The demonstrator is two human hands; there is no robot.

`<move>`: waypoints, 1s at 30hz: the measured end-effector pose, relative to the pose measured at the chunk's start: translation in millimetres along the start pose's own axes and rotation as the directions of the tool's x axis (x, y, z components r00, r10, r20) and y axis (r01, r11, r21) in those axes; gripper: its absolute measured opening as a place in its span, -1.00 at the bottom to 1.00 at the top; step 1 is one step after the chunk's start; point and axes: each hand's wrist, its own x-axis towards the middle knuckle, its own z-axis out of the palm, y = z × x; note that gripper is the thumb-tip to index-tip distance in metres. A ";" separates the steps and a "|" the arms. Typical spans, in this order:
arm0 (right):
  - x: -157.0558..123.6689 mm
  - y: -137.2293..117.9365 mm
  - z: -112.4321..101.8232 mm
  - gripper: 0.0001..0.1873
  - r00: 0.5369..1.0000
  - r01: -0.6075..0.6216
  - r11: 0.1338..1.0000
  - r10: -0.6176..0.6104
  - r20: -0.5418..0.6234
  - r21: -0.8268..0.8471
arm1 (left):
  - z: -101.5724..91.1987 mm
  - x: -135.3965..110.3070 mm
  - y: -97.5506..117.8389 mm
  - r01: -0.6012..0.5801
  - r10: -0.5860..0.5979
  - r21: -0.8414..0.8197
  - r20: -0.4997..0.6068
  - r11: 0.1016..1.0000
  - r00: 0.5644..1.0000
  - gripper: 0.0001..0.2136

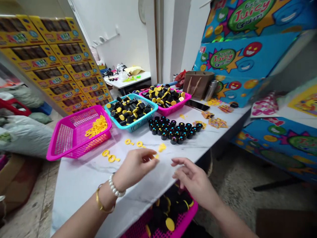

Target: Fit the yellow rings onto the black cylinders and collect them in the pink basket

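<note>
My left hand (135, 167) hovers over the white marble table (81, 178), fingers pinched together on a small yellow plastic piece (156, 156). My right hand (192, 178) floats just to its right, fingers loosely spread and holding nothing. Loose yellow ring pieces (110, 156) lie on the table in front of my left hand, with one more yellow piece (162, 147) ahead. A cluster of upright black caps (173, 129) stands beyond my hands.
A pink basket (70, 135) with yellow rings sits at left. A teal basket (131, 112) and a pink basket (165, 97) hold black-and-yellow caps. Another pink basket (168, 218) sits below the table edge. Stickers (215, 122), a phone, and colourful gum boxes (247, 49) lie right.
</note>
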 end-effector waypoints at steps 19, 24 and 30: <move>60.3 12.0 -3.5 -0.78 0.966 0.056 0.769 -0.202 -0.159 -0.636 | 1.7 56.2 -36.7 0.038 -0.112 0.541 0.105 0.840 0.988 -0.69; 61.5 9.4 7.5 -0.68 0.923 0.253 0.541 -0.384 0.032 -0.802 | -9.5 57.7 -44.4 0.066 -0.156 0.638 0.085 0.767 0.984 -0.76; 77.9 -8.9 22.4 -0.57 0.902 0.395 0.099 -0.232 0.365 -0.913 | 1.2 54.5 -43.0 0.024 -0.094 0.636 0.077 0.771 0.993 -0.82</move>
